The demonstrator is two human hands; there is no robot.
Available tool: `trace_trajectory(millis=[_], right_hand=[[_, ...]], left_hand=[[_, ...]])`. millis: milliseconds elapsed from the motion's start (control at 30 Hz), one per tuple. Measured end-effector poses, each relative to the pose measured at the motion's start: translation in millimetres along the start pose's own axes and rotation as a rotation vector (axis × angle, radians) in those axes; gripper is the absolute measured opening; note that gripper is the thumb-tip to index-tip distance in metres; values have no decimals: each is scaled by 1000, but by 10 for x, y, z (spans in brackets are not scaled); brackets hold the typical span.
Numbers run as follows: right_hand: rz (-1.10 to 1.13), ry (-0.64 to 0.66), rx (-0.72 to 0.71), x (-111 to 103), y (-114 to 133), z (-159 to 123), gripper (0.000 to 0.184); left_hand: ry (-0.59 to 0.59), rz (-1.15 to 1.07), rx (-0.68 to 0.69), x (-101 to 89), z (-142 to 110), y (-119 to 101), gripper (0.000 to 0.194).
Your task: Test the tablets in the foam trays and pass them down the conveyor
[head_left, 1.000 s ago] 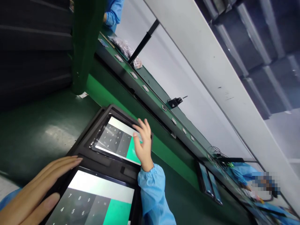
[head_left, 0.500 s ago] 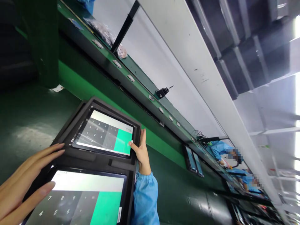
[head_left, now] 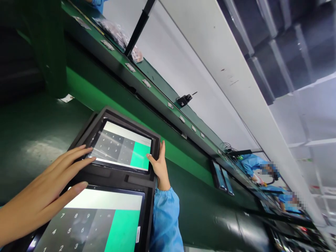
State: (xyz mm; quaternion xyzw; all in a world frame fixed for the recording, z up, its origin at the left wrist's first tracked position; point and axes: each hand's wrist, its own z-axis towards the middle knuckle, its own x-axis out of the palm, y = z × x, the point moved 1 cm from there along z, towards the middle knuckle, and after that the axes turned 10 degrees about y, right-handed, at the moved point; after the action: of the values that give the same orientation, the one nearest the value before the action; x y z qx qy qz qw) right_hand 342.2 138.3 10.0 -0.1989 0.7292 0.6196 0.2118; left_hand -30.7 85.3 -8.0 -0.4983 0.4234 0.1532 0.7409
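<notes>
Two tablets lie in a black foam tray (head_left: 105, 173), each lit with a calculator keypad and a green panel. On the far tablet (head_left: 123, 148), the thumb of my right hand (head_left: 160, 168) rests at the green panel's right edge, while its fingers lie along the tray's outer side. My left hand (head_left: 57, 178) reaches in from the left, fingers stretched out. Its fingertips are at the far tablet's lower left corner, and its thumb is over the top left of the near tablet (head_left: 89, 224). The near tablet's lower part is cut off by the frame.
Behind the green bench (head_left: 194, 206) runs a raised ledge with several small parts, a clear bag (head_left: 118, 36) and a black device (head_left: 184, 100). Two more tablets (head_left: 222, 177) lie farther right. Co-workers in blue sleeves (head_left: 249, 164) are beyond them.
My left hand has moved right, from the tray's left edge onto the far tablet's lower left corner. The right hand keeps its place. The small text on the far screen looks different.
</notes>
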Motion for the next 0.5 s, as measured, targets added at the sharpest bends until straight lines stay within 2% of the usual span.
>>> trace_trajectory(millis=[67, 133, 200, 233, 300, 367, 433, 500], right_hand=[[-54, -38, -27, 52, 89, -109, 106], [-197, -82, -140, 129, 231, -285, 78], [-382, -26, -322, 229, 394, -459, 49], [-453, 40, -397, 280, 466, -521, 42], [-523, 196, -451, 360, 574, -575, 38], [-555, 288, -422, 392, 631, -554, 38], [-555, 288, -406, 378, 647, -527, 37], [-504, 156, -404, 330, 628, -569, 37]], left_hand=[[34, -12, -6, 35, -2, 30, 55], [51, -30, -31, 54, -24, 67, 55], [51, -40, -38, 50, -46, 104, 54], [50, -34, -20, 39, -53, 118, 54], [51, -14, 36, 5, -57, 133, 55], [64, -18, 49, -34, -51, 132, 54], [76, -54, 15, -67, -44, 123, 51], [76, -74, 0, -88, -45, 112, 48]])
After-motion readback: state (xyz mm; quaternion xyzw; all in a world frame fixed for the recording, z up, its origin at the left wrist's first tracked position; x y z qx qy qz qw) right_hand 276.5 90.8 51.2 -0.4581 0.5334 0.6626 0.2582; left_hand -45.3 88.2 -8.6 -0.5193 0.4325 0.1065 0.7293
